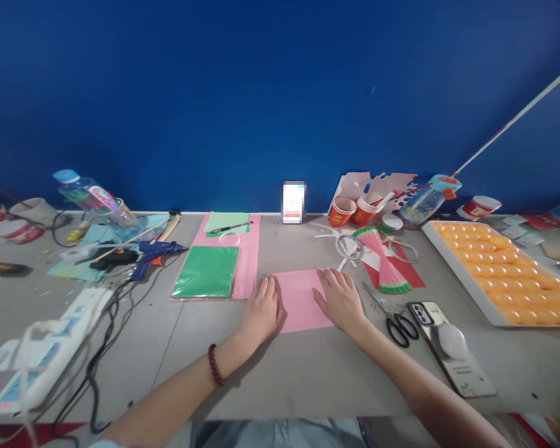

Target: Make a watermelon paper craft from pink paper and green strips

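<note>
A sheet of pink paper (299,302) lies on the grey table in front of me. My left hand (264,306) rests palm down at its left edge, fingers stretched forward. On its right edge lies my right hand (341,300), flat, with the thumb apart from the fingers. Neither hand grips anything that I can see. Left of my left hand is a wrapped pack of green paper (206,272), lying on larger pink sheets (249,261). Black-handled scissors (396,326) lie to the right of my right hand.
A blue glue gun (152,256) and a white power strip (51,348) with cables are at left. To the right are a phone (452,348), a pink-green paper fan (386,264), red paper cups (343,213) and a tray of orange balls (504,274). A blue wall stands behind.
</note>
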### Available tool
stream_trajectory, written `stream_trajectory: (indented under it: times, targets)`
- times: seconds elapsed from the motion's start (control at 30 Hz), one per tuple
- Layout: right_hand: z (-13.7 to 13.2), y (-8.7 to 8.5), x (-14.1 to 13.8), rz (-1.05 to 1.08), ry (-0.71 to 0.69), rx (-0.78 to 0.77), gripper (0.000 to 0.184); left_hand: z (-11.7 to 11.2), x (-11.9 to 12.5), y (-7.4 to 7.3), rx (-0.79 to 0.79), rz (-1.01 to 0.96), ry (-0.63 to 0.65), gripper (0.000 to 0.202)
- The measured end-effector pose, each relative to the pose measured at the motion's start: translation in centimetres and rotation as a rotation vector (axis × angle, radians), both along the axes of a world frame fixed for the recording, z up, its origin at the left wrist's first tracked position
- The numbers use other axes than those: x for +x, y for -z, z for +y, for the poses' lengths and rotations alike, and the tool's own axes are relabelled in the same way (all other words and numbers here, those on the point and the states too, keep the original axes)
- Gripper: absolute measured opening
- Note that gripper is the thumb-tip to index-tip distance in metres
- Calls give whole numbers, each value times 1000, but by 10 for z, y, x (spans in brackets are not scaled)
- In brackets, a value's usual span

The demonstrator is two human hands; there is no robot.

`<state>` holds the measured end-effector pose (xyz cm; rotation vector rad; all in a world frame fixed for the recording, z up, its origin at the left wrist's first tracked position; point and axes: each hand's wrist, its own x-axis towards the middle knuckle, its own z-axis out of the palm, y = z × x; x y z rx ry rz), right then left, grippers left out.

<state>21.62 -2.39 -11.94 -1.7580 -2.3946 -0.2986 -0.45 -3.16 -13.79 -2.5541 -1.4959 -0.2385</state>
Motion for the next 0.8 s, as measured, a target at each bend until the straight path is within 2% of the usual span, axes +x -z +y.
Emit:
stream_trajectory:
  times: [0.37, 0.8]
  targets:
    - [1, 0, 0, 5, -4, 18, 39, -1, 2, -7, -8, 78, -22, 48]
    - [1, 0, 0, 11, -2, 2, 40, -2, -1, 2, -48, -89, -48, 57]
